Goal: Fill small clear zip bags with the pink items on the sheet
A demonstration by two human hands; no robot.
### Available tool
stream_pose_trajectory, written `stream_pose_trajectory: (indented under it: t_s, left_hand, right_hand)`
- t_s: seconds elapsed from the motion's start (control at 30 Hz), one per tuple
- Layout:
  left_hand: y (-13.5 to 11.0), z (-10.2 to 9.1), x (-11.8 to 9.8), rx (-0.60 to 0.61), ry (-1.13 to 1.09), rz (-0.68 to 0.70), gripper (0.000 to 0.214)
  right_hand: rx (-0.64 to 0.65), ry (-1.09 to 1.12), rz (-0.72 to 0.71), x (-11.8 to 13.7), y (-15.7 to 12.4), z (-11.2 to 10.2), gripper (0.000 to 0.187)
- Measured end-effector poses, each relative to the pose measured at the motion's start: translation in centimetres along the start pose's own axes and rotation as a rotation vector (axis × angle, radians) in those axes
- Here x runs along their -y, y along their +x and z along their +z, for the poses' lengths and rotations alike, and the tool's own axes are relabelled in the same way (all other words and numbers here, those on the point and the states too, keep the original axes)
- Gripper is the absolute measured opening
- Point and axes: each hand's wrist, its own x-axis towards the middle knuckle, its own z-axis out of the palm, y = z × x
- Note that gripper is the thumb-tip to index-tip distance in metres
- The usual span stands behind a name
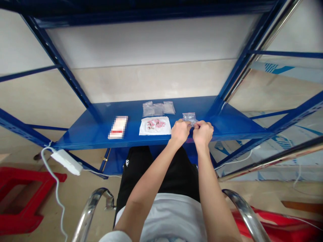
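Over the front edge of a blue metal shelf (96,129), my left hand (179,131) and my right hand (202,133) are close together. Both pinch a small clear plastic bag (189,118) between their fingertips. What the bag contains is too small to tell. Left of my hands, a white sheet (145,129) lies on the shelf, carrying a heap of small pink and gold pieces (155,123).
Three small clear bags (158,108) lie in a row at the back of the shelf. A blurred white and red packet (118,127) sits further left. A white power strip (66,161) hangs off the shelf frame. Red stools (17,198) stand on the floor.
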Motion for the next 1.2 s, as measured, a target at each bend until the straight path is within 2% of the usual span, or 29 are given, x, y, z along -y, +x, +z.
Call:
stream_pose_trajectory:
  t_s: [0.13, 0.27, 0.37, 0.47, 0.6, 0.7, 0.8, 0.97, 1.07, 1.13, 1.2]
  left_hand:
    - [-1.7, 0.3, 0.3, -0.135, -0.276, 0.019, 0.034]
    - [-3.0, 0.6, 0.8, -0.145, -0.392, -0.052, 0.042]
    - [-3.1, 0.5, 0.9, -0.113, -0.358, -0.081, 0.049]
    - [-2.5, 0.1, 0.7, -0.032, -0.216, -0.036, 0.059]
    - [-0.9, -0.4, 0.1, 0.117, 0.046, 0.015, 0.058]
    - [0.3, -0.8, -0.3, 0.177, 0.199, 0.028, 0.051]
    - [1.4, -1.2, -0.3, 0.203, 0.258, 0.036, 0.047]
    - [3.3, -1.3, 1.0, 0.244, 0.168, 0.055, 0.052]
    - [4.2, -1.2, 2.1, 0.248, 0.077, 0.078, 0.058]
    - [4.4, -1.3, 2.5, 0.2, -0.026, 0.076, 0.062]
    - [4.1, -1.9, 2.5, 0.088, -0.185, 0.023, 0.063]
  right_hand:
    - [-0.14, 0.138, -0.002, 0.2, -1.6, 0.0, 0.02]
    - [-0.166, 0.212, 0.006, 0.3, -2.7, 0.1, 0.019]
    - [-0.142, 0.22, 0.04, 0.2, -3.2, -0.1, 0.02]
    - [-0.15, 0.162, 0.07, -0.2, -3.1, -0.4, 0.021]
    - [-0.164, 0.112, -0.003, -0.9, -1.5, -0.4, 0.02]
    - [-0.032, 0.077, -0.047, -1.2, 0.3, -0.4, 0.02]
    - [0.064, 0.022, -0.044, -1.2, 1.2, -0.5, 0.02]
    - [0.053, 0.055, -0.043, -0.8, 0.1, -0.7, 0.019]
    - [-0.013, 0.107, -0.038, -0.4, -0.9, -0.9, 0.017]
    - [-0.078, 0.148, -0.026, -0.1, -1.6, -1.2, 0.017]
    - [-0.101, 0.226, 0.0, 0.1, -2.2, -1.5, 0.017]
